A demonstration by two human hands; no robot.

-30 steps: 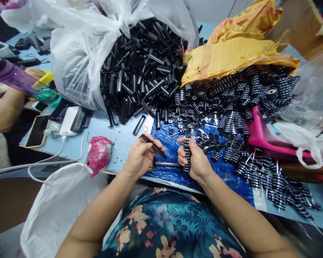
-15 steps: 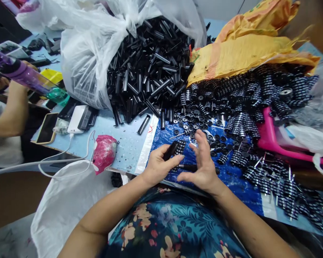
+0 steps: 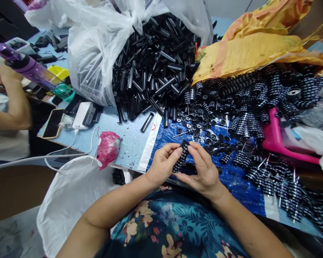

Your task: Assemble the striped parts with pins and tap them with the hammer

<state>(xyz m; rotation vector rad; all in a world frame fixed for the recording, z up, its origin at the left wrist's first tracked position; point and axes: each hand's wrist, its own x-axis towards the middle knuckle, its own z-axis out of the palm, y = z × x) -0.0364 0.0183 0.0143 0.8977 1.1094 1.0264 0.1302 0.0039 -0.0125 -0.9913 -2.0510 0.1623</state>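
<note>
- Find the roller [image 3: 181,157] tilted just above the near part of the blue sheet [image 3: 235,188], printed face partly covered.
- Pinched by the left hand [image 3: 161,165], thumb across the printed face; met by the right hand [image 3: 206,175] too, with thumb at the low end and fingertips at the high end.
- Likely light, fit for fingertips alone; probably stiff along its length, perhaps slightly rubbery and not very slippery.
- Unlikely to break under a firm pinch, though perhaps apt to twist if squeezed at one end only.
- Best taken around the middle, or steadied lightly at both ends.
- Note small discs [image 3: 198,126] scattered beyond, and patterned rollers [image 3: 243,123] heaped to the right, partly under the yellow sack [image 3: 231,59].
- Farther left, see black tubes [image 3: 150,77] piled beside the plastic bag [image 3: 90,68], and the pink bundle [image 3: 107,148] on the tabletop [image 3: 134,143].
</note>
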